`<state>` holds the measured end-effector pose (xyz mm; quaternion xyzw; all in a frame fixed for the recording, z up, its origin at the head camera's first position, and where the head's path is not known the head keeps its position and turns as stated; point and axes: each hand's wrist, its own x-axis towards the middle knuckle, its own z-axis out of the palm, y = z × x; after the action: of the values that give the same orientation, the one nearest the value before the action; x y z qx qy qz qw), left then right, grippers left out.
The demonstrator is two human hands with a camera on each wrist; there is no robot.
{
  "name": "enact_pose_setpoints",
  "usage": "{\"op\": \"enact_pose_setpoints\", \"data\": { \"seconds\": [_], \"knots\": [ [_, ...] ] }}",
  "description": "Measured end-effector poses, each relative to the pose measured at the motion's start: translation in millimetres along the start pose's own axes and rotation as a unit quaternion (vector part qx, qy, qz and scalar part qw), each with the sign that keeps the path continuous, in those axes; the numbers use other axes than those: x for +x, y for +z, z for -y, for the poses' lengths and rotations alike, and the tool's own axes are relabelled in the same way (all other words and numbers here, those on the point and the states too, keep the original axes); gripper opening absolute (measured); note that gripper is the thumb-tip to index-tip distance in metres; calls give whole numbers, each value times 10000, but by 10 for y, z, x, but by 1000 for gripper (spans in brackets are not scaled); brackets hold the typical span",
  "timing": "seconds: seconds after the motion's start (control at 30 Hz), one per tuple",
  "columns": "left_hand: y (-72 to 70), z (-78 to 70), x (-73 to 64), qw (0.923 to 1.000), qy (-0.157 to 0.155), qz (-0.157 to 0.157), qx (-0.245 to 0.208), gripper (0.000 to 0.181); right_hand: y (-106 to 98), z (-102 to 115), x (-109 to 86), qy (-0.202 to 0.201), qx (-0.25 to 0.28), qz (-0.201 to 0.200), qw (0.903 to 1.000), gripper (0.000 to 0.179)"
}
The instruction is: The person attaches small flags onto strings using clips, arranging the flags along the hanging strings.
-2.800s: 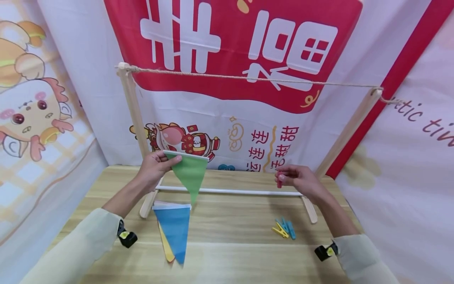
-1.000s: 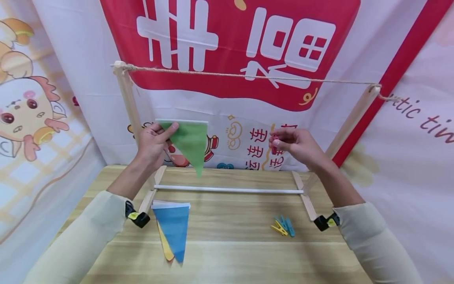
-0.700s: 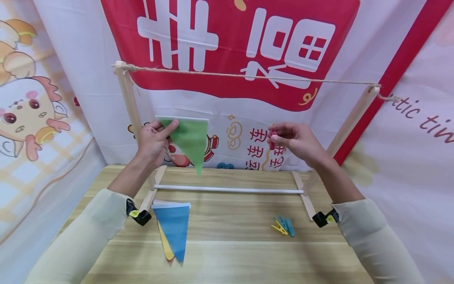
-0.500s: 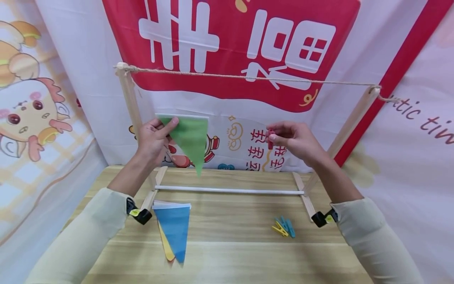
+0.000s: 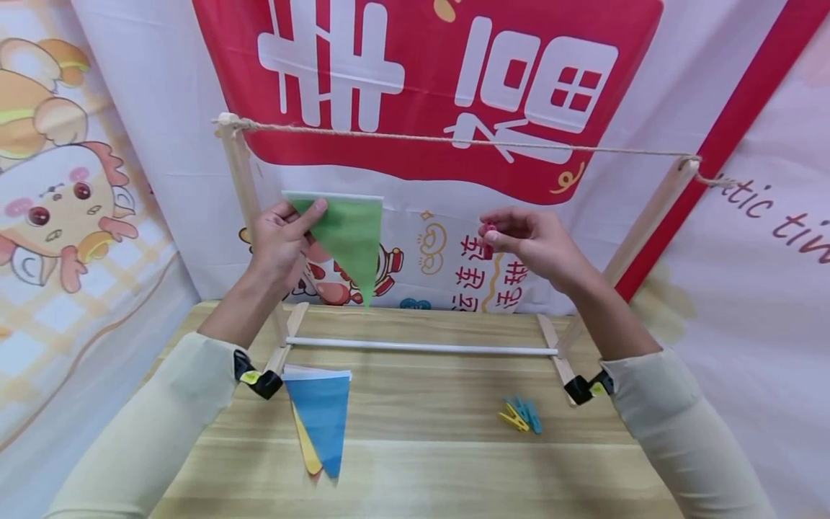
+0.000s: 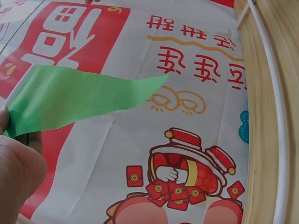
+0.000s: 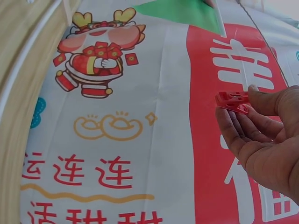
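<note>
My left hand (image 5: 279, 241) pinches a green triangular pennant (image 5: 353, 234) near the left end of its white top edge, and the pennant's point hangs down. In the left wrist view the same pennant (image 6: 84, 95) stretches out from the thumb and fingers. My right hand (image 5: 541, 245) pinches a small red clothespin (image 7: 231, 99) between thumb and fingers. Both hands are raised above the table, below a twine line (image 5: 415, 138) strung between two wooden posts. The pennant and the clothespin are apart from the line and from each other.
On the table (image 5: 441, 468) lie a blue pennant (image 5: 320, 418) over a yellow one (image 5: 306, 443), and yellow (image 5: 514, 417) and blue clothespins (image 5: 533, 415). The left post (image 5: 240, 173), right post (image 5: 648, 223) and white bottom rod (image 5: 421, 347) frame the space. A printed cloth backdrop hangs behind.
Both hands have risen from low over the table toward the twine, the left with the green pennant. The right, with the red clothespin, has also moved slightly left. The things on the table stay put.
</note>
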<state>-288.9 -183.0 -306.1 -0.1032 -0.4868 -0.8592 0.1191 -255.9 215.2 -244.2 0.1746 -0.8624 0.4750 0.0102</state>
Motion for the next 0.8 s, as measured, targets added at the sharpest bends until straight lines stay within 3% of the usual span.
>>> {"op": "enact_pose_setpoints", "data": {
  "seconds": [0.53,0.8],
  "knots": [
    [150,-104,63,9999,137,-91,45,37,-30,171,65,-329,-177,-212,9991,41],
    [170,-193,82,9995,218,50,-240,45,-14,231,118,-463,-152,-228,9985,42]
  ]
}}
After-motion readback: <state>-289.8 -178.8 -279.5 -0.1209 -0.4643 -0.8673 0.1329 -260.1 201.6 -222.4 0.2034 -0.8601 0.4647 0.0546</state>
